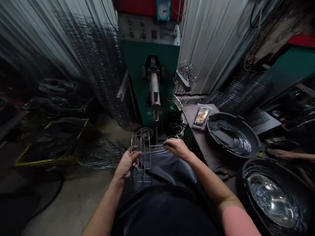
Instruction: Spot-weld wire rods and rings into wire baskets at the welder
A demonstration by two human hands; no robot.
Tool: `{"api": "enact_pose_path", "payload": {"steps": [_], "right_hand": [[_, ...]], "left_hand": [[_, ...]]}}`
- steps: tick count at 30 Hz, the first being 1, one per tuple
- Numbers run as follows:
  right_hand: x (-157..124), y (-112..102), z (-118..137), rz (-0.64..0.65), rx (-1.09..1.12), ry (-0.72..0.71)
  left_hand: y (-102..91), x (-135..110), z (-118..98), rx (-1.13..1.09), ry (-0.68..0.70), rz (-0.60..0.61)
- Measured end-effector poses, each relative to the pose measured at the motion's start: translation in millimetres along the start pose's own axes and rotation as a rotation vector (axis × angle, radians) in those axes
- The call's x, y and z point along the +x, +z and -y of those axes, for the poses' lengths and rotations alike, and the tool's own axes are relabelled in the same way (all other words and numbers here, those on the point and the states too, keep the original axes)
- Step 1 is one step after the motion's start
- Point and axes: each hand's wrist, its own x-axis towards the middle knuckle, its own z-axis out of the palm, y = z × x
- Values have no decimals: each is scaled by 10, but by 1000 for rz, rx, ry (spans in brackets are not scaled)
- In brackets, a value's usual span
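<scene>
A small wire frame (142, 154) rests over my lap on a dark apron. My left hand (126, 164) grips its left side, fingers wrapped round the wires. My right hand (177, 147) is closed on a few straight wire rods (157, 150) laid across the frame's top. Directly ahead stands a green spot-welding machine (150, 65) with its electrode arm (155, 91) pointing down just beyond the frame.
A brown bench (197, 131) at right carries a phone (201, 116), a black pan of curved wires (231, 134) and a second pan with a metal bowl (273, 196). Another person's hand (278, 153) rests at far right. Wire coils (100, 152) and stacked mesh lie at left.
</scene>
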Motion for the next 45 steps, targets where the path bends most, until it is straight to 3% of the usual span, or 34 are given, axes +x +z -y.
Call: {"api": "enact_pose_path", "payload": {"steps": [8, 14, 32, 45], "right_hand": [[224, 6, -209, -112, -64, 85], [435, 13, -442, -157, 97, 113], [884, -30, -886, -125, 122, 80], [1037, -121, -952, -112, 142, 88]], "left_hand": [[217, 352, -54, -17, 33, -23], [367, 593, -51, -42, 53, -39], [505, 1110, -137, -100, 60, -42], [549, 1277, -206, -144, 46, -18]]}}
